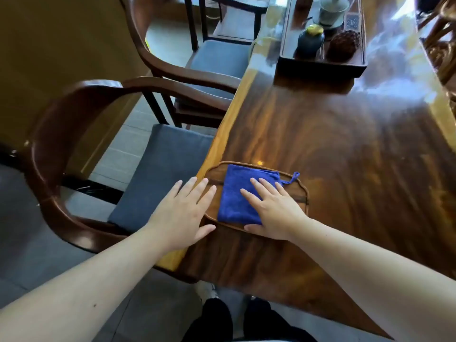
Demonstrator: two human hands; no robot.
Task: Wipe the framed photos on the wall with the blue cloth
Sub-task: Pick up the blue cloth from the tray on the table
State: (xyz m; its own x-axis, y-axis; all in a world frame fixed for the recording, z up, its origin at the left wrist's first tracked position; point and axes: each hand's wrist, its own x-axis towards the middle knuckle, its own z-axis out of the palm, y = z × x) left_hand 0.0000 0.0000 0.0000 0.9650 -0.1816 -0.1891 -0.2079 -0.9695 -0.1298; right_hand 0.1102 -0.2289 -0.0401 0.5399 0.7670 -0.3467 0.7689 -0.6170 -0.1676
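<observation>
Two bare arms reach over the big wooden table. On it sits a small wooden tray, and the blue cloth lies folded inside. The right hand rests flat and spread on the cloth. The left hand hovers beside it, fingers spread. The cloth looks soft, light and floppy, so pinching a folded edge should lift it.

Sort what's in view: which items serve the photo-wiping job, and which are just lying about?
Job:
blue cloth, folded on the small wooden tray
right hand, flat on the cloth
left hand, open beside the tray

Lying about:
dark tea tray
lidded cup
pine cone
near chair
</observation>
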